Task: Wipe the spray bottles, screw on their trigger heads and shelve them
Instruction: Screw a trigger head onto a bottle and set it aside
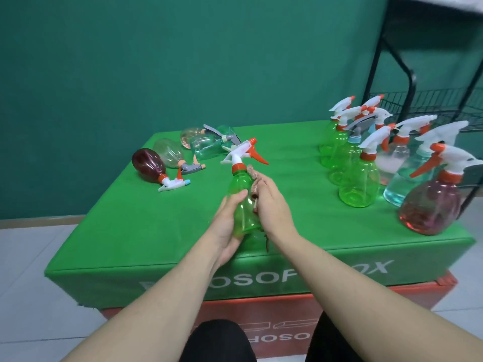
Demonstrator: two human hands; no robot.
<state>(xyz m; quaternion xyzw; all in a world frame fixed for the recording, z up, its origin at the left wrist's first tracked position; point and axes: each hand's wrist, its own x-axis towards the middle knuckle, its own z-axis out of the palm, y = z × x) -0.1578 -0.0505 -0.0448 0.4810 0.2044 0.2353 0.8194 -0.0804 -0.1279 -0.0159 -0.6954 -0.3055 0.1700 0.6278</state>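
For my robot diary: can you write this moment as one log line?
step: wiping | left hand: holds green bottle | right hand: rubs brown cloth on it | trigger head: on

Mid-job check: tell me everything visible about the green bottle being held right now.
The green spray bottle is translucent plastic with an orange collar and a white trigger head with orange lever and nozzle, already fitted. It is held above the green table, tilted slightly left, head pointing away. The left hand grips its lower body; the right hand presses a brownish cloth against its right side.
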